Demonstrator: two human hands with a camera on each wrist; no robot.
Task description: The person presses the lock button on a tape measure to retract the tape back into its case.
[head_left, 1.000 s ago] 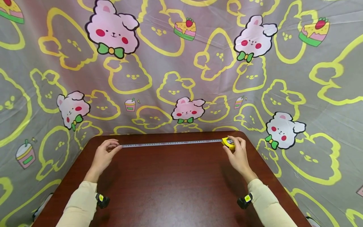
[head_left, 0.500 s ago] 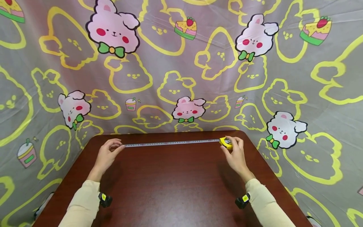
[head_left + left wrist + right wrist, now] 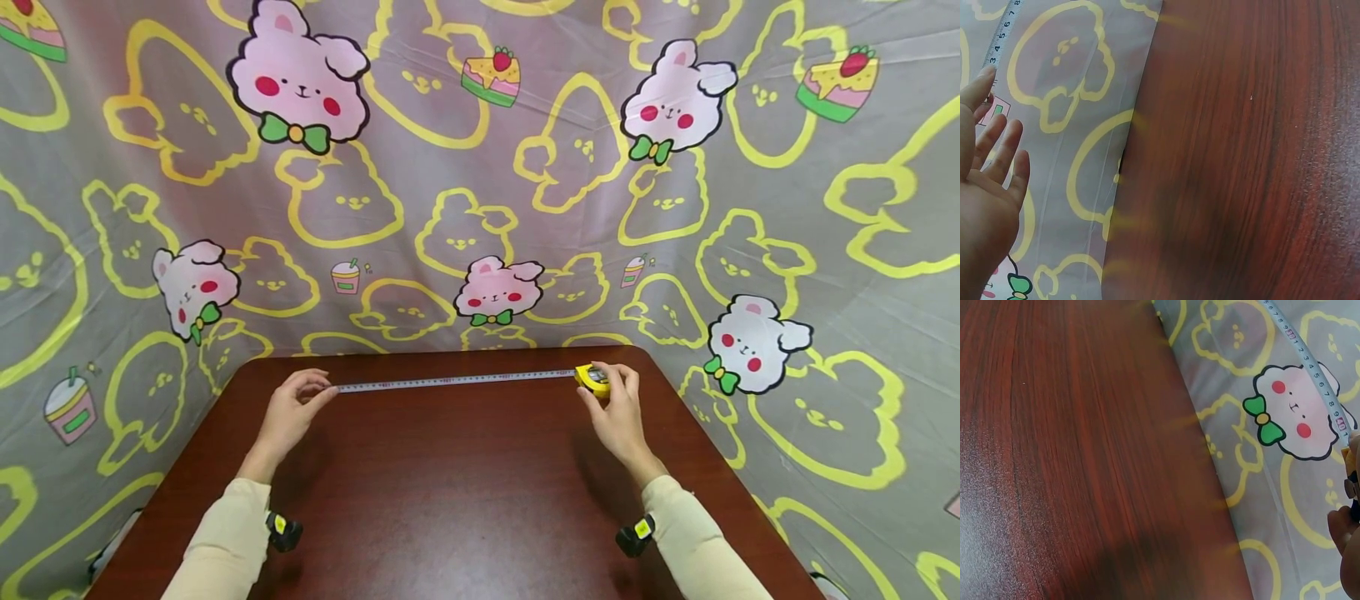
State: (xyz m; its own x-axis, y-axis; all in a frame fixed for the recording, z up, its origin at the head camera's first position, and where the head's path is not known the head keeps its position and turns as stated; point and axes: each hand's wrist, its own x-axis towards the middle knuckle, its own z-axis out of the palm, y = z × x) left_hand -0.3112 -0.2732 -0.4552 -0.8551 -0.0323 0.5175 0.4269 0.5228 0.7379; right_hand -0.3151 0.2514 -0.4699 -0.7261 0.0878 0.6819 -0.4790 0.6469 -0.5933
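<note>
A yellow tape measure (image 3: 593, 381) is gripped in my right hand (image 3: 618, 412), its case between thumb and fingers. From the case a white blade (image 3: 457, 381) stretches left, nearly straight, above the far part of the table. My left hand (image 3: 292, 410) pinches the blade's free end between thumb and index finger. In the left wrist view the other fingers (image 3: 1007, 153) are spread loosely, and the blade's low numbers show beyond the thumb. The right wrist view has the blade (image 3: 1316, 372) leaving the case near a red 40 mark; most of the case is cut off there.
The dark red-brown wooden table (image 3: 465, 483) has rounded far corners. Grey fabric (image 3: 420, 200) with cartoon rabbits hangs behind it and along both sides. A small black camera sits on each wrist, the left camera (image 3: 285, 532) and the right camera (image 3: 635, 536).
My hands have come closer together, the left moving right and the right moving left. The stretch of blade between them is shorter. Both grips look the same.
</note>
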